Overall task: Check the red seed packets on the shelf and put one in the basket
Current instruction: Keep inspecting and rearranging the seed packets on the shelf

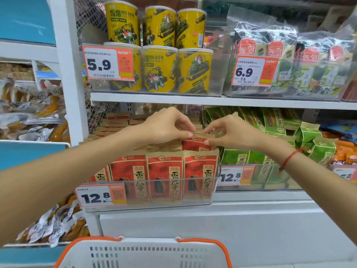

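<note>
At the far left, loose snack bags (pixel 29 117) fill the neighbouring shelf bay. Your left hand (pixel 166 124) reaches in from the left over the clear bin (pixel 146 206) of red seed packets (pixel 164 171). Its thumb and forefinger are curled into a narrow pinch on the top edge of one raised red packet (pixel 195 143) in a rear row; the remaining fingers curl loosely above.

The front row of red seed packets stands upright in the bin, behind a price tag (pixel 101 196) reading 12.8. Above, on the upper shelf, yellow canisters (pixel 160 49) stand stacked in two tiers.

Your right hand (pixel 231 132) comes in from the right and pinches the same raised packet at its right top corner, thumb below and fingers curled above. A red string bracelet (pixel 289 157) sits on that wrist.

To the right of the red packets, green seed packets (pixel 270 120) fill the adjacent bin.

The basket (pixel 146 254), white with an orange rim, sits nearest you at the bottom edge, below the shelf.
</note>
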Tool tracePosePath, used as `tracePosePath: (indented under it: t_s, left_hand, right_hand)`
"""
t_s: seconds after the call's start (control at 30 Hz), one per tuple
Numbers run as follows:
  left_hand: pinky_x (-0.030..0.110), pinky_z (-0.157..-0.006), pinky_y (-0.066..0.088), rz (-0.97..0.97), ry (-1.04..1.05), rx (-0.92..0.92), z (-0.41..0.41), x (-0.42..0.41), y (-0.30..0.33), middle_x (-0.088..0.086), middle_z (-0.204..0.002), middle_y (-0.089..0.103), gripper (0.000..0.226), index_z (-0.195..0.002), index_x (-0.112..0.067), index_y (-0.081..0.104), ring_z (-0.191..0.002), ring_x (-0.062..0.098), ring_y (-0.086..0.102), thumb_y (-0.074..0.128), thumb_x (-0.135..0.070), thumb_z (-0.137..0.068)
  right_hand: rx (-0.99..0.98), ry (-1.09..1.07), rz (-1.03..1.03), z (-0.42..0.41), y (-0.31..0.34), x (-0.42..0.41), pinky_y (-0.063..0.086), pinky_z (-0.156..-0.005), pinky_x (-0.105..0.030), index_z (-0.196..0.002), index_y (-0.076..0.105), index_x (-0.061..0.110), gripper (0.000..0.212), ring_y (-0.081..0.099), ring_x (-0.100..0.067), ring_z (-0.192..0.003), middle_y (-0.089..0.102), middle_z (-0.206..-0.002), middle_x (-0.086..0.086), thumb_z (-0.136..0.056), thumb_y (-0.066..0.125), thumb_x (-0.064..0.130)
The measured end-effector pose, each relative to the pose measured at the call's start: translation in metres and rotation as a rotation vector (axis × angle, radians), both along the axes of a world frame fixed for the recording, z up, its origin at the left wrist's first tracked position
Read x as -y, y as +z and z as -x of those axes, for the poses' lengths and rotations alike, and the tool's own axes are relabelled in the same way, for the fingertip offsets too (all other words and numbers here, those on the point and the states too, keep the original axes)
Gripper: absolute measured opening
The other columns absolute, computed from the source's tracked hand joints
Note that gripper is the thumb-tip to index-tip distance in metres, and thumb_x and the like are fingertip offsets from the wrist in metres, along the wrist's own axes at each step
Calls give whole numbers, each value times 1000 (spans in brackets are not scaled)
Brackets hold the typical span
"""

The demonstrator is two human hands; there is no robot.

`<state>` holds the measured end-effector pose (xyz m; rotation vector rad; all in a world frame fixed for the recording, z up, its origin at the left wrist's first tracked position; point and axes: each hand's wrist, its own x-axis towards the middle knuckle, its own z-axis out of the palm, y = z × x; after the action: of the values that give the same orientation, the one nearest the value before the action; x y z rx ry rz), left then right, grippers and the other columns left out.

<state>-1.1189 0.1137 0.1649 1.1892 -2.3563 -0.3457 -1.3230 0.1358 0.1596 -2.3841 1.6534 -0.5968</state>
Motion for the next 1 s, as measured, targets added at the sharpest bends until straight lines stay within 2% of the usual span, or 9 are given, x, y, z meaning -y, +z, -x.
tracePosePath:
  t_s: [0.13, 0.27, 0.37, 0.53, 0.7, 0.8, 0.87, 0.93, 1.0]
  left_hand:
    - [32, -86, 49, 95, 52, 171, 12, 7, -2, -11, -100, 71, 21, -107, -32, 70, -99, 8, 63, 65, -41, -88]
    - [27, -73, 45, 231, 79, 298, 14, 11, 2, -7, -94, 71, 23, -103, -28, 72, -96, 14, 65, 64, -44, -88]
    - [24, -67, 41, 214, 37, 302, 12, 12, 5, -9, -87, 71, 21, -95, -28, 75, -91, 8, 66, 66, -45, -86]
    - [26, -67, 45, 168, -19, 281, 16, 16, 6, -12, -80, 69, 18, -92, -29, 76, -88, 7, 66, 68, -43, -85]
    - [25, -68, 48, 207, -89, 292, 18, 17, 28, -17, -73, 67, 16, -93, -29, 77, -82, 1, 66, 70, -40, -85]
    - [23, -68, 48, 157, -127, 449, 17, 20, 16, -15, -85, 73, 19, -95, -30, 77, -86, 2, 67, 70, -44, -84]
    - [23, -64, 39, 149, -113, 530, 17, 22, 2, -16, -86, 72, 20, -97, -32, 76, -87, 7, 64, 66, -46, -86]
    - [22, -60, 36, 98, -98, 498, 15, 23, -1, -19, -85, 70, 20, -97, -33, 76, -84, 6, 59, 63, -47, -88]
    - [23, -65, 37, 37, -82, 466, 15, 22, 0, -19, -93, 71, 22, -100, -33, 75, -86, 5, 57, 63, -47, -88]
  right_hand:
    - [-73, 30, -27, -3, -1, 13, 55, -87, -38, -106, 75, 13, 20, 70, -12, -83, 75, -92, -4, -87, 69, 19]
    - [-155, 14, 35, 2, 6, 15, 50, -94, -41, -101, 76, 23, 18, 68, -6, -90, 76, -93, 4, -85, 71, 28]
    - [-247, 14, 72, 2, 13, 10, 48, -76, -24, -102, 75, 28, 19, 65, -2, -85, 74, -92, 10, -84, 72, 32]
    - [-331, 65, -28, 0, 25, 16, 55, -81, -27, -100, 76, 25, 16, 69, -4, -72, 76, -83, 5, -84, 72, 22]
    - [-269, 109, -36, 8, 42, 20, 48, -61, -10, -93, 78, 22, 14, 64, 0, -50, 74, -75, 6, -84, 72, 13]
    - [-332, 116, -208, -1, 30, 20, 49, -59, -16, -101, 76, 23, 17, 60, -3, -42, 73, -83, 10, -89, 67, 16]
    - [-343, 97, -295, -5, 19, 23, 47, -52, -16, -107, 73, 21, 19, 60, -5, -42, 73, -92, 5, -93, 62, 16]
    - [-292, 83, -364, -6, 16, 26, 44, -47, -14, -110, 71, 22, 21, 59, -5, -43, 73, -100, 0, -95, 58, 15]
    - [-263, 78, -425, -7, 20, 27, 44, -46, -13, -109, 70, 24, 20, 59, -4, -43, 72, -103, 1, -95, 58, 16]
